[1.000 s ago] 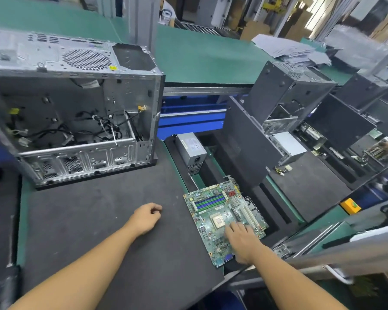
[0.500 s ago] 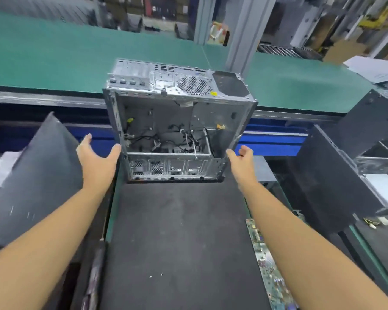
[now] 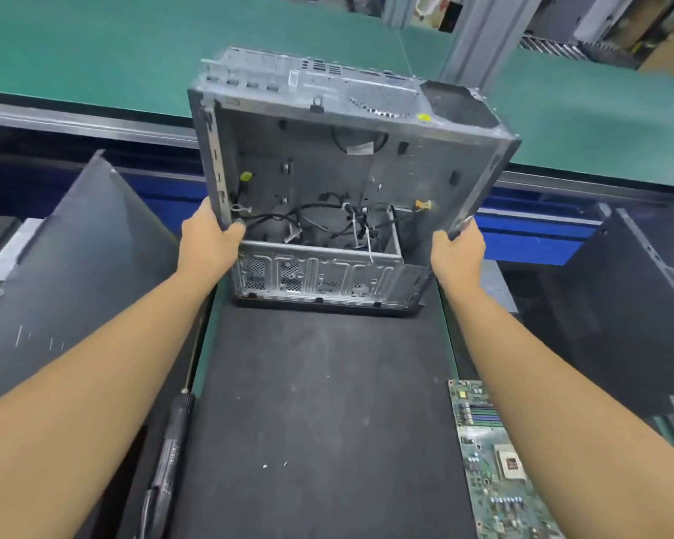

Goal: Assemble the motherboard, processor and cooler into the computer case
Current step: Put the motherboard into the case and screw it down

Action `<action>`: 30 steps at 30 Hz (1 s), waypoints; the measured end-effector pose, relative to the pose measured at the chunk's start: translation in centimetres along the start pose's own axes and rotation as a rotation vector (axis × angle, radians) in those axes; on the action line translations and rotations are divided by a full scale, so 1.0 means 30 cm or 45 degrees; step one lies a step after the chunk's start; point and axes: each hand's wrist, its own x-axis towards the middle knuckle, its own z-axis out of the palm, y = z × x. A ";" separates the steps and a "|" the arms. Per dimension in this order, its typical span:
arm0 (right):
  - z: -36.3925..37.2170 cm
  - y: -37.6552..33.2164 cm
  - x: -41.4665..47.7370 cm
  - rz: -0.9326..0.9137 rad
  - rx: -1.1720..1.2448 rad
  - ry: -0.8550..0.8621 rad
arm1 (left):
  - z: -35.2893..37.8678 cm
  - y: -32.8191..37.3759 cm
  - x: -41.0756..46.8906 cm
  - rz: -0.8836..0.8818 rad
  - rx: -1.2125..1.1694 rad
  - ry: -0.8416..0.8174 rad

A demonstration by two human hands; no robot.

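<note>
Since the frame half a second back, both hands have been brought from open, just clear of the case walls, into contact with them, and the computer case [image 3: 327, 169] has been tipped toward the wearer and drawn closer. The left hand [image 3: 207, 243] is closed on the left front edge, its thumb hooked over the rim into the opening. The right hand [image 3: 458, 252] is clamped on the lower right edge, with its fingers hidden behind the wall. The case is stood on its lower edge at the far end of the black mat [image 3: 320, 402], with its open side turned to the camera.

Little of the task is judged to be done. Only loose cables [image 3: 327, 223] are seen inside the case, and no board is mounted. The motherboard [image 3: 499, 472] is left lying flat at the near right edge of the mat, partly hidden under the right forearm and well apart from the case. Whether a processor is already seated in its socket [image 3: 510, 464] cannot be told, and no cooler is seen. A screwdriver [image 3: 168, 453] is laid along the mat's left edge, untouched. The step in hand is taken to be laying the case down on the mat, after which the fitting of board, processor and cooler is still to be done
</note>
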 end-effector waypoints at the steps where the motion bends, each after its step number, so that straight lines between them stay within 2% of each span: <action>1: -0.020 -0.012 0.002 -0.027 -0.042 0.009 | -0.019 0.011 -0.008 0.023 0.051 -0.007; 4: -0.088 -0.049 0.008 -0.073 -0.236 -0.006 | -0.072 0.047 -0.030 0.066 0.224 -0.041; 8: -0.138 -0.070 -0.008 -0.037 -0.456 -0.061 | -0.122 0.091 -0.061 0.017 0.382 -0.103; 16: -0.174 -0.045 -0.068 0.029 -0.689 -0.199 | -0.166 0.123 -0.137 -0.064 0.567 -0.342; 30: -0.118 0.085 -0.082 0.065 -0.813 -0.253 | -0.112 0.085 -0.154 -0.080 0.670 -0.536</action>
